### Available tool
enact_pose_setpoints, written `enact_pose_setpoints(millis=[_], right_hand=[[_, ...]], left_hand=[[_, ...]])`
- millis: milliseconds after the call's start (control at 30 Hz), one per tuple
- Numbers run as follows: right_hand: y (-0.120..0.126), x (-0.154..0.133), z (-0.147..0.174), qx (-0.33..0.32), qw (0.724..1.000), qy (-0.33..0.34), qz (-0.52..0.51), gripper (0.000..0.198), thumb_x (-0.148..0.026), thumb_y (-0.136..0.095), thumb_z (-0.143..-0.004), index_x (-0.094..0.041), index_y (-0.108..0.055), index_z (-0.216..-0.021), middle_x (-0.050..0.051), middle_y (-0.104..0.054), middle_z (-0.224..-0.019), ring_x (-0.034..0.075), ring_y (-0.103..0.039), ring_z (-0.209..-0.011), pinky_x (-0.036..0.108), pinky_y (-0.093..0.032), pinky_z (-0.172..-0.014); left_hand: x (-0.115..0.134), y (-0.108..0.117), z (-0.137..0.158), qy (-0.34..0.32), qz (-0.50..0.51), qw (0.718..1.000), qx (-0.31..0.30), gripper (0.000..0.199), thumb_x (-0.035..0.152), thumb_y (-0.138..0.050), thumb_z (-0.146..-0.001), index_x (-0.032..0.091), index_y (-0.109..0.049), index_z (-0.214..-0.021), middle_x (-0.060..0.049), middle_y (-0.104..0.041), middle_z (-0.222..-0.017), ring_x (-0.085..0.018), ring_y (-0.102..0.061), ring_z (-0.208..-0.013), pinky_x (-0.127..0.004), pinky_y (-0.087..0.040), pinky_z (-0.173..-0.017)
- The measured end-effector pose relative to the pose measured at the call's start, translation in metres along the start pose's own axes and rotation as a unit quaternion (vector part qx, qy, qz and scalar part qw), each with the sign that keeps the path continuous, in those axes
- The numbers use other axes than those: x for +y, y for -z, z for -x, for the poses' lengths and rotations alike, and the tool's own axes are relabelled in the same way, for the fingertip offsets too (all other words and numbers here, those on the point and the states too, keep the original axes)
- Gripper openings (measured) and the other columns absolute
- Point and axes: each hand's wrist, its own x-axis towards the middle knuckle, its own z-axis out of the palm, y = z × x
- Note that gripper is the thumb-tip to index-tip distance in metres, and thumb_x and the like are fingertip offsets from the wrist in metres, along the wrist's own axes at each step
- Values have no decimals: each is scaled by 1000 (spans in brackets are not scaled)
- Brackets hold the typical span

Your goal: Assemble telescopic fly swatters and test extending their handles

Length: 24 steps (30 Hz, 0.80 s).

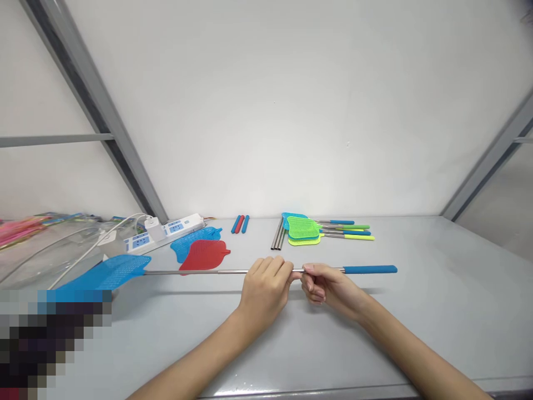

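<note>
A fly swatter (233,271) with a blue mesh head, a telescopic metal rod and a blue grip stretches level across the view, above the table. My left hand (268,280) is wrapped round the middle of its rod from above. Just right of it, my right hand (327,283) pinches the same rod between thumb and fingers, short of the blue grip. The rod is drawn out long, its thinner section toward the blue head at the left. Behind the rod lie a loose red swatter head (204,254) and a loose blue swatter head (194,243).
Assembled swatters (306,228) in green, blue and yellow lie stacked at the back, beside bare metal tubes (277,236). Three loose grips (239,224) rest near the wall. A white power strip (183,225) with chargers and cables stands left. A blurred-out patch (50,339) covers the lower left.
</note>
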Motion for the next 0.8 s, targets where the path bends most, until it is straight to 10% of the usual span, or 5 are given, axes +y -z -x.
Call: enact_pose_setpoints(millis=[800], right_hand=[[1, 6, -2, 45, 999, 16, 14, 30, -27, -41, -76, -15, -42, -48, -4, -28, -45, 7, -24, -44, 24, -21, -47]], left_hand=[[-7, 1, -1, -33, 63, 996, -53, 16, 23, -36, -82, 19, -52, -81, -1, -51, -65, -12, -40, -61, -26, -26, -57]])
